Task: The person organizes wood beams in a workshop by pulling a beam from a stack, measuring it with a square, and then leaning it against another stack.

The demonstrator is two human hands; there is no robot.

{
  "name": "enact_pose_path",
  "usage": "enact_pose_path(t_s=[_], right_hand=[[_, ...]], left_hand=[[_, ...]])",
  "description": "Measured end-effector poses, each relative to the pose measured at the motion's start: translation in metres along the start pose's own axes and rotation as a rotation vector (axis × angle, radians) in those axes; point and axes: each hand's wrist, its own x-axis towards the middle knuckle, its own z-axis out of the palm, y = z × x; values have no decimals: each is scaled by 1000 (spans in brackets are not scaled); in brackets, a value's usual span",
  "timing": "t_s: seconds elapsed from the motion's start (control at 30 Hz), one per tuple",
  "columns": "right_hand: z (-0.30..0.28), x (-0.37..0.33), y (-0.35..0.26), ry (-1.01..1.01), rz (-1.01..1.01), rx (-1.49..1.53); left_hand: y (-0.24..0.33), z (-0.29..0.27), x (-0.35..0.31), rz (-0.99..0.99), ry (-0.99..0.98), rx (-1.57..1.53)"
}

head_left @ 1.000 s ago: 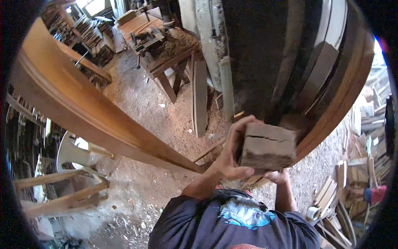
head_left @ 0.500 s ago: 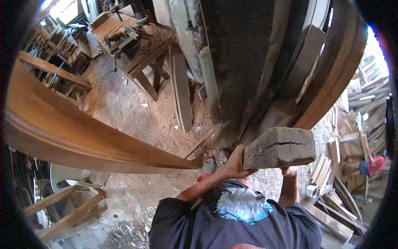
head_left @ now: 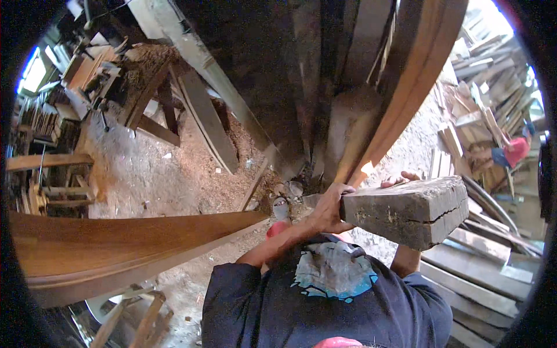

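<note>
A thick, weathered grey wooden beam (head_left: 386, 217), with a long crack in its right end, is held up in front of my chest, tilted slightly. My left hand (head_left: 329, 210) grips the beam's left part, with its thumb side against the near face. Behind the beam, my right hand (head_left: 401, 178) shows only its fingers at the far upper edge. Its palm is hidden by the wood, and the right forearm (head_left: 406, 261) comes up below the beam.
A long reddish-brown moulded board (head_left: 139, 238) reaches in from the left; a similar one (head_left: 400, 98) rises ahead on the right. A workbench (head_left: 142, 87) with shavings stands far left. Lumber (head_left: 481, 278) is piled at right, near a person in red (head_left: 513, 152).
The beam has turned, its cracked end moving right and slightly down. My right fingers now show at its far edge; before, that hand was below it. The view has swung round.
</note>
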Motion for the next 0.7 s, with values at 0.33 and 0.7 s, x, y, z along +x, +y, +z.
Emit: enact_pose_path(t_s=[0.33, 0.7], right_hand=[[-118, 9, 54, -106, -655, -1429], [6, 68, -42, -351, -191, -606]], left_hand=[[-66, 23, -15, -262, -11, 35], [35, 45, 20, -648, 93, -84]])
